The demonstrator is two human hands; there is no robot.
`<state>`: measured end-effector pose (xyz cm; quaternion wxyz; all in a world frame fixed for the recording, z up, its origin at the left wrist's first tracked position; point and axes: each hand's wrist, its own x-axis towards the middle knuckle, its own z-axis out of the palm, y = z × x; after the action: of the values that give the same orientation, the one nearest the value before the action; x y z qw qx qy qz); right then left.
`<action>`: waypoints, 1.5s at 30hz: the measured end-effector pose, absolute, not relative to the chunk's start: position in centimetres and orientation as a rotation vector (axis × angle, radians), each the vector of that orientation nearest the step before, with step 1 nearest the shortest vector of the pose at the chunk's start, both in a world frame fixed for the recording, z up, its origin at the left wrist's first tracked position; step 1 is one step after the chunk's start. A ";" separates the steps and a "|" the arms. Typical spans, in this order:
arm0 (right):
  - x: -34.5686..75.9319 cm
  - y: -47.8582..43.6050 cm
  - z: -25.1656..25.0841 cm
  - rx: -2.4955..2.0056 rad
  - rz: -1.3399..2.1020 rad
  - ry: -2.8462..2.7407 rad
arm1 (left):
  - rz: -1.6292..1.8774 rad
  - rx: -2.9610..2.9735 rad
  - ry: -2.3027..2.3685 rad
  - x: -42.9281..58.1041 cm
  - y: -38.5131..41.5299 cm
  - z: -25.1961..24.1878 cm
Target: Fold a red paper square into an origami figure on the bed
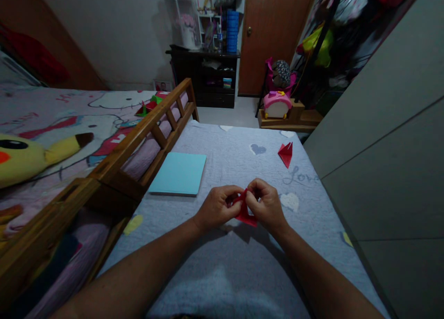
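Note:
A small piece of folded red paper (246, 216) is held up over the bed, pinched between both hands. My left hand (221, 206) grips its left side with thumb and fingers. On the other side, my right hand (266, 202) pinches the paper near its top point. Fingers cover much of the folds, so its full shape is hidden. Farther off to the right, another folded red paper piece (286, 154) lies on the sheet. A stack of light blue square paper (179, 173) rests to the left of my hands.
The patterned bedsheet (222, 259) lies under everything. A wooden rail (138, 143) runs along the left, with a second bed and a yellow plush toy (31, 157) beyond. Pale cabinet doors (388, 171) line the right. A pink toy case (277, 104) stands past the far edge.

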<state>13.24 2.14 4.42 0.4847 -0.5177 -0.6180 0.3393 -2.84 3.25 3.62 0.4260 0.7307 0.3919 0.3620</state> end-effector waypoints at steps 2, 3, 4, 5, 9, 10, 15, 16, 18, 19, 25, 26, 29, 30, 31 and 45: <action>13.2 2.1 4.5 -1.259 0.779 -1.515 | 0.918 1.855 0.979 -2.8 3.2 3.6; 13.2 2.1 4.6 -1.258 0.755 -1.522 | 0.924 1.870 0.977 -2.8 3.2 3.6; 13.2 2.1 4.7 -1.256 0.732 -1.532 | 0.927 1.885 0.975 -2.8 3.1 3.6; 13.2 2.0 4.8 -1.255 0.708 -1.543 | 0.931 1.899 0.970 -2.8 3.1 3.7; 13.2 2.0 4.9 -1.259 0.613 -1.583 | 0.928 1.939 0.963 -2.8 3.0 3.9; 13.2 2.0 4.9 -1.263 0.597 -1.587 | 0.926 1.944 0.964 -2.7 2.9 4.0; 13.4 2.0 4.8 -1.280 0.659 -1.545 | 0.912 1.863 0.968 -2.7 3.0 4.0; 13.5 2.0 4.7 -1.271 0.730 -1.515 | 0.904 1.804 0.969 -2.7 3.0 3.9; 13.8 2.3 4.5 -1.216 0.952 -1.413 | 0.894 1.641 0.953 -2.7 3.3 3.7; 14.0 2.5 4.3 -1.173 1.084 -1.338 | 0.892 1.549 0.934 -2.7 3.5 3.6; 14.5 3.5 3.1 -0.998 1.579 -1.049 | 0.891 1.181 0.791 -3.0 4.0 3.1; 14.5 3.5 2.9 -0.990 1.622 -1.044 | 0.889 1.162 0.776 -3.0 4.0 3.1; 14.3 3.4 2.6 -0.960 1.686 -1.015 | 0.882 1.140 0.765 -3.1 3.9 3.3; 14.2 3.3 2.6 -0.952 1.690 -1.001 | 0.882 1.140 0.767 -3.1 3.9 3.3; 14.2 3.2 2.6 -0.947 1.694 -0.990 | 0.884 1.140 0.770 -3.1 3.9 3.3; 13.7 3.1 2.9 -0.964 1.626 -1.008 | 0.885 1.139 0.796 -3.0 3.8 3.5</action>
<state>13.73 3.05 2.93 0.4789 -0.3951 -0.4130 0.6663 -3.03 3.84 3.53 0.6794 0.5074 0.3543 0.3941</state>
